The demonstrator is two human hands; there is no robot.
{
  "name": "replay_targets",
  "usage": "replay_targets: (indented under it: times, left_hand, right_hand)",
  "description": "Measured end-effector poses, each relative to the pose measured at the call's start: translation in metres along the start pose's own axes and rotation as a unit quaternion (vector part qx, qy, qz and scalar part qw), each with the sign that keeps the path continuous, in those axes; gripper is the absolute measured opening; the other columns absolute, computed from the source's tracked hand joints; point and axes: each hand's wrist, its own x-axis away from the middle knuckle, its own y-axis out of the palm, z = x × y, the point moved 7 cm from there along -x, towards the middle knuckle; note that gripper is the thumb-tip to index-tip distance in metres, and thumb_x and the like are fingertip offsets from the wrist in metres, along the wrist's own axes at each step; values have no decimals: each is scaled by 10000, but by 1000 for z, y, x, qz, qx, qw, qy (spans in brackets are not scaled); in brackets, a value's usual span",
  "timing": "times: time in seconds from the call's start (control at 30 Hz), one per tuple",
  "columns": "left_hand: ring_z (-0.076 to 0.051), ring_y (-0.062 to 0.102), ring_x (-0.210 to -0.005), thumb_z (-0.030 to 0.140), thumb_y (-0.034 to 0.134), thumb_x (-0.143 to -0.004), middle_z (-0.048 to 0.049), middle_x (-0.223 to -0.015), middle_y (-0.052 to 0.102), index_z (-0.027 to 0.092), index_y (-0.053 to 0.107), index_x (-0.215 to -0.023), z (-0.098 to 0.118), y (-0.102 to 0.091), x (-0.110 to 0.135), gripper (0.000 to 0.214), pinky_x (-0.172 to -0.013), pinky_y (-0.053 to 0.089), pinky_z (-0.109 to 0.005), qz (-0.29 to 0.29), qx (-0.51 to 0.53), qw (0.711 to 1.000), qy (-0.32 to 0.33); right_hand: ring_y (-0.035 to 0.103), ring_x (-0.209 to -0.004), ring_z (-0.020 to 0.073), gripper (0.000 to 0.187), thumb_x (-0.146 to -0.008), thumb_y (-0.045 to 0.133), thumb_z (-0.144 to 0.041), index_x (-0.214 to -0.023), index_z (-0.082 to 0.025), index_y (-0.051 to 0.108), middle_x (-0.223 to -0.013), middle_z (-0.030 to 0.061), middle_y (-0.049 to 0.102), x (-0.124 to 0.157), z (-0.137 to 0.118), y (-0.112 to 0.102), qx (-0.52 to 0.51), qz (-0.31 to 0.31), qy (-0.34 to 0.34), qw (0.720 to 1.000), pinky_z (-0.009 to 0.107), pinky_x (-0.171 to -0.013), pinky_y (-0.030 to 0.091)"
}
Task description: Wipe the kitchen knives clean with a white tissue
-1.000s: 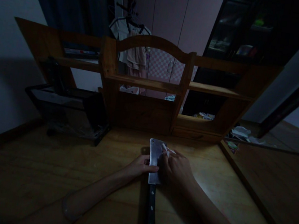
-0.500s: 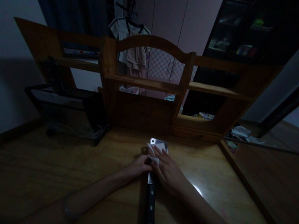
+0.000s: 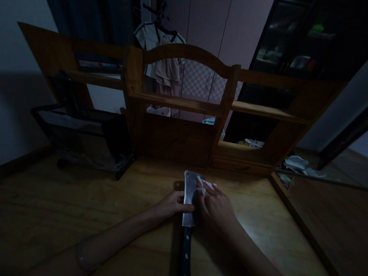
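A cleaver (image 3: 190,190) with a broad metal blade and a black riveted handle points away from me over the wooden table. My left hand (image 3: 176,203) grips the blade by its left edge, thumb across the face and fingers underneath. In my right hand (image 3: 217,207) is a white tissue (image 3: 205,185), pressed under the fingers against the right part of the blade. The right edge of the blade is partly hidden by that hand. Nobody holds the cleaver's handle, which extends toward me.
A wooden shelf unit (image 3: 178,103) rises along the back of the table (image 3: 118,237). At the left stands a black-framed container with clear sides (image 3: 79,138). Clothes (image 3: 167,69) hang behind the shelves. A raised wooden edge (image 3: 298,219) borders the right side.
My right hand and the tissue have slid to the right across the blade, baring more of its face. My left hand still holds the blade in about the same place.
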Motion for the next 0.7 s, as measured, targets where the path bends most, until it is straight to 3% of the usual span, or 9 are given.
replay_targets:
  times: [0.13,0.2,0.3,0.43,0.57,0.7]
  left_hand:
    - [-220,661,-830,262,791,-656,-108,-959,710,105,687,-999,0,1,1,391,-789,487,-329,9,6,1000,-12]
    - [-228,662,-834,273,793,-652,-109,-960,709,104,688,-995,0,1,2,397,-781,487,-328,14,6,1000,-12]
    - [-221,658,-809,276,783,-657,-101,-919,712,97,693,-958,2,1,3,362,-772,483,-324,16,3,1000,-4]
    - [-213,648,-836,216,759,-654,-90,-922,709,101,686,-961,1,-1,1,337,-794,469,-317,22,-7,1000,4]
    - [-217,636,-890,143,728,-629,-76,-906,705,101,685,-922,-2,-5,-3,300,-824,452,-305,31,-18,999,21]
    - [-214,643,-854,164,723,-655,-78,-893,702,105,678,-929,-4,-6,-3,284,-786,461,-302,25,-21,999,16]
  right_hand:
    - [618,-1071,235,357,-979,305,-189,-1065,-106,642,-1141,166,660,1,6,2,52,-43,34,997,421,-1054,357]
    - [630,-1046,247,381,-979,284,-171,-1030,-93,654,-1102,182,672,1,9,-1,66,-35,56,996,456,-1073,320]
    - [472,-1258,274,390,-977,280,-173,-1203,-63,578,-1343,201,512,-1,9,-9,63,6,62,996,487,-1111,255]
    - [212,-1410,232,472,-980,304,-211,-1445,-128,309,-1526,110,251,-3,-11,-13,-2,23,-26,999,475,-1141,225]
    - [169,-1420,180,490,-1000,282,-254,-1484,-219,215,-1541,38,216,-1,-30,-8,-70,-10,-95,993,440,-1149,235]
    - [180,-1416,177,483,-1009,263,-271,-1486,-217,208,-1541,40,204,-1,-25,-2,-83,-27,-83,993,441,-1145,243]
